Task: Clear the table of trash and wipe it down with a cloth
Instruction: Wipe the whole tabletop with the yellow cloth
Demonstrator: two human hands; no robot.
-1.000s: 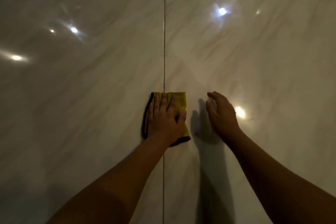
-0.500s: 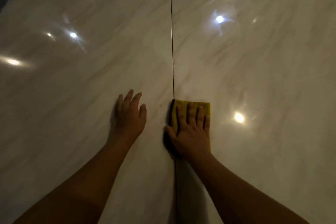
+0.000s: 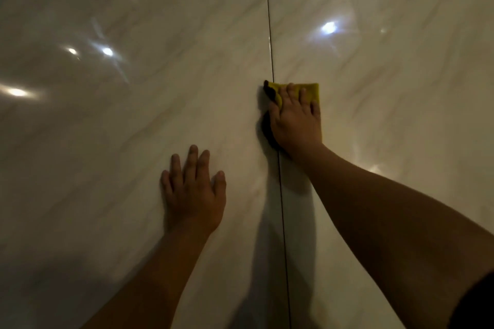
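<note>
Cloth (image 3: 312,89) pushed farther fwd under flat right hand (image 3: 295,123); left hand (image 3: 195,195) spread on table (image 3: 107,141).

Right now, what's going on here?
A person is wiping a glossy marble-pattern table with a folded yellow cloth. The right hand presses flat on the cloth, fingers straight, just right of the dark seam that runs down the tabletop. The left hand rests flat on the bare surface left of the seam, closer to the person.
</note>
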